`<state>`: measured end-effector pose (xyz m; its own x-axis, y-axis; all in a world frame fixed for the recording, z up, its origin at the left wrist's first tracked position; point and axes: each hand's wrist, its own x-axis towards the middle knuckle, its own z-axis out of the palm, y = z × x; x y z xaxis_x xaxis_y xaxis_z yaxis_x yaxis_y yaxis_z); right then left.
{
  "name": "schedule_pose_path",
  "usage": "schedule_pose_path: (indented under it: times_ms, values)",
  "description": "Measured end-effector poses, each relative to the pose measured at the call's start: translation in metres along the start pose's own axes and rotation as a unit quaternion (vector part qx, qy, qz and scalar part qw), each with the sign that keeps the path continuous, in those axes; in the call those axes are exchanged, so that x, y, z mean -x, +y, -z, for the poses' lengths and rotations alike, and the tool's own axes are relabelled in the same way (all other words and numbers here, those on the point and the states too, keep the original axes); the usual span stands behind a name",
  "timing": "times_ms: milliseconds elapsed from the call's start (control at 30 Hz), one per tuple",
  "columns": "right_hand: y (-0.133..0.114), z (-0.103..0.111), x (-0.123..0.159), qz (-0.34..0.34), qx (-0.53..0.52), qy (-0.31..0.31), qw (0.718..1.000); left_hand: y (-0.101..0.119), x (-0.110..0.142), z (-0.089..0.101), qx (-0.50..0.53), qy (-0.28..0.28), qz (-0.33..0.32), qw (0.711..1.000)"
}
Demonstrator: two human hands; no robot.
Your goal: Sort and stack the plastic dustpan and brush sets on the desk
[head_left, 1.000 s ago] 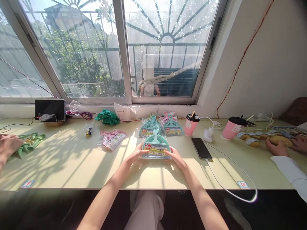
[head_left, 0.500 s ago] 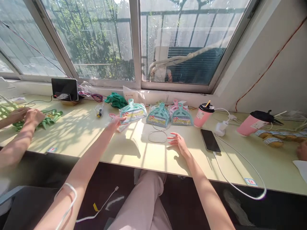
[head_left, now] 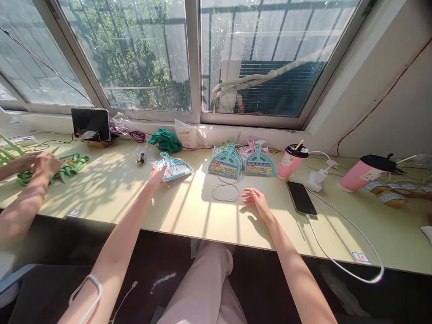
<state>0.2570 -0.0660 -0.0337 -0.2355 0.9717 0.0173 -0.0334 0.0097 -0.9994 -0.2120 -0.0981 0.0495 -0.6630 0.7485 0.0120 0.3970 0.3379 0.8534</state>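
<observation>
My left hand (head_left: 158, 174) grips the left edge of a teal mini dustpan and brush set (head_left: 178, 168) in clear plastic wrap, low at the tabletop. Its wrap glints in the sun, and any set beneath it is hidden. To the right, a teal set (head_left: 225, 163) leans against others behind it. Beside that, another teal set (head_left: 259, 163) partly covers a pink-handled set (head_left: 249, 145). With fingers apart and nothing in them, my right hand (head_left: 257, 200) hovers over the table, just right of a loop of thin grey cord (head_left: 225, 193).
A phone (head_left: 301, 198) on a white cable lies at right, near a pink cup (head_left: 290, 162) and a larger pink tumbler (head_left: 362, 173). Green cloth (head_left: 165, 140) and a tablet (head_left: 90, 125) sit by the window. At left, another person's hands (head_left: 45, 164) handle green leafy pieces.
My left hand has moved left and lowered the teal dustpan set, which now lies flatter over where the pink-handled one showed. My right hand stays almost in place.
</observation>
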Motion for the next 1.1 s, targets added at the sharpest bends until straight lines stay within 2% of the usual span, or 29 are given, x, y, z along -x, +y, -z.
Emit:
schedule_pose_path:
  times_ms: [67,133,167,200,233,300,367,433,500,567,667,733,800,867,900,933,1000,1067,1100]
  values:
    - [-0.001,0.000,0.000,0.000,0.005,0.001,1.000,0.005,-0.003,0.008,-0.113,0.064,-0.001,0.992]
    - [-0.001,-0.001,0.000,-0.001,0.007,-0.002,1.000,0.009,-0.004,0.008,-0.217,0.148,-0.061,0.963]
    - [-0.001,-0.001,-0.001,-0.003,0.007,-0.003,1.000,0.011,-0.003,0.004,-0.245,0.172,-0.102,0.949]
    - [-0.001,-0.001,-0.001,-0.005,0.006,-0.003,1.000,0.011,-0.002,-0.003,-0.254,0.171,-0.142,0.942]
    - [-0.001,-0.001,-0.001,-0.006,0.005,-0.003,1.000,0.012,-0.001,-0.013,-0.254,0.145,-0.178,0.940]
    - [-0.002,-0.001,-0.001,-0.008,0.003,-0.002,1.000,0.010,-0.001,-0.038,-0.248,0.051,-0.228,0.940]
    - [-0.003,-0.001,0.000,-0.008,0.001,0.000,1.000,0.006,-0.004,-0.064,-0.249,-0.031,-0.247,0.936]
    - [-0.005,-0.001,0.001,-0.009,0.002,-0.001,1.000,0.001,-0.008,-0.085,-0.263,-0.043,-0.231,0.936]
    - [-0.006,-0.001,0.001,-0.009,0.000,-0.005,1.000,-0.002,-0.012,-0.097,-0.279,-0.020,-0.212,0.936]
    - [-0.007,-0.002,0.000,-0.007,-0.006,-0.010,1.000,-0.003,-0.015,-0.101,-0.287,-0.015,-0.206,0.935]
    - [-0.007,-0.002,-0.002,0.000,-0.018,-0.016,1.000,0.002,-0.017,-0.095,-0.274,-0.022,-0.214,0.937]
    - [-0.008,-0.002,-0.004,0.000,-0.026,-0.020,0.999,0.010,-0.018,-0.089,-0.250,0.007,-0.201,0.947]
    - [-0.008,-0.002,-0.006,-0.002,-0.036,-0.020,0.999,0.026,-0.020,-0.085,-0.215,0.088,-0.176,0.957]
    - [-0.008,-0.002,-0.008,-0.002,-0.047,-0.023,0.999,0.050,-0.024,-0.090,-0.177,0.188,-0.170,0.951]
    - [-0.008,-0.001,-0.009,-0.001,-0.052,-0.023,0.998,0.063,-0.025,-0.096,-0.170,0.204,-0.185,0.946]
    - [-0.008,-0.001,-0.010,0.000,-0.057,-0.023,0.998,0.077,-0.024,-0.106,-0.169,0.188,-0.202,0.946]
    - [-0.007,-0.002,-0.012,-0.002,-0.066,-0.015,0.998,0.100,-0.019,-0.134,-0.181,0.068,-0.231,0.954]
    - [-0.006,-0.003,-0.013,-0.010,-0.073,0.000,0.997,0.115,-0.007,-0.166,-0.193,-0.067,-0.182,0.962]
    - [-0.006,-0.003,-0.014,-0.016,-0.076,0.010,0.997,0.119,-0.001,-0.182,-0.184,-0.111,-0.131,0.968]
